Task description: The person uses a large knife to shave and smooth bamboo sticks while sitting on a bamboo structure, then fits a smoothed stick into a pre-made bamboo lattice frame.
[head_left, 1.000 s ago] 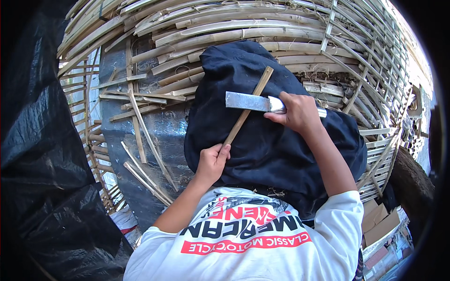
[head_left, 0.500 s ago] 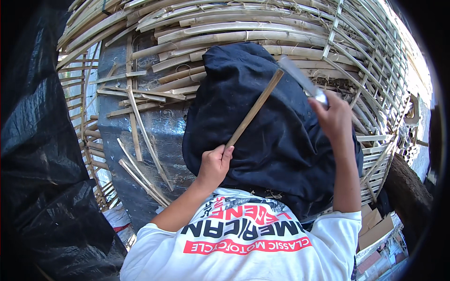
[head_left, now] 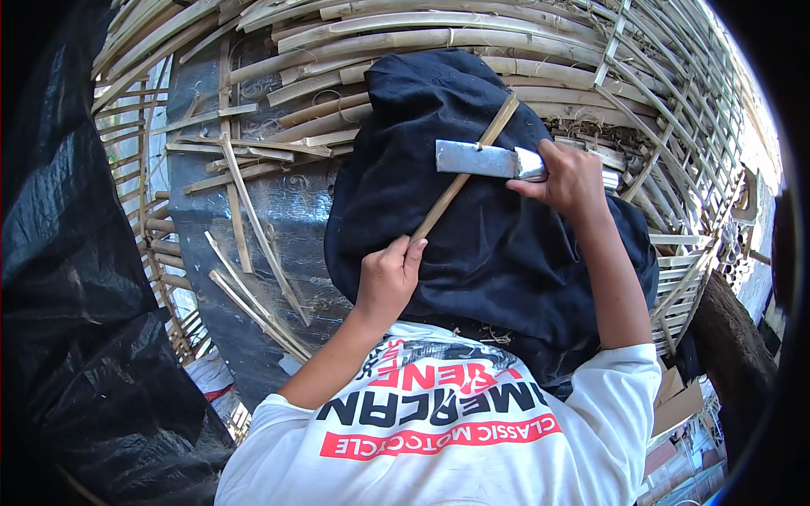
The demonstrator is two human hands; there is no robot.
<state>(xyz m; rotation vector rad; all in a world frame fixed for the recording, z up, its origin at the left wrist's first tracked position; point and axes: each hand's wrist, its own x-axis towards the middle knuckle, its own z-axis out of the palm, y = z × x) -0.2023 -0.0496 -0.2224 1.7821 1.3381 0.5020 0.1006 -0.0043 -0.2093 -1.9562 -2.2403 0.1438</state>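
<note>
My left hand [head_left: 389, 277] is closed round the lower end of a narrow bamboo strip [head_left: 440, 207], which slants up and away to the right. My right hand [head_left: 574, 181] grips the silvery handle of a broad, square-ended knife [head_left: 474, 158]. Its blade lies across the upper part of the strip, pointing left, and a small curl or chip shows at the blade's upper edge where the two cross. Under both hands, a black cloth [head_left: 506, 274] is draped over my lap.
Long split bamboo pieces [head_left: 380, 46] are heaped at the far side. Loose thin strips [head_left: 253, 215] lie on a dark sheet at left, beside a hanging black tarp [head_left: 76, 337]. A bamboo lattice [head_left: 675, 110] curves round the right, with a dark log [head_left: 734, 337] nearer me.
The knife has swung down and left from beside the strip's tip onto the strip, its blade turning nearly level. My left hand keeps its hold and has risen slightly.
</note>
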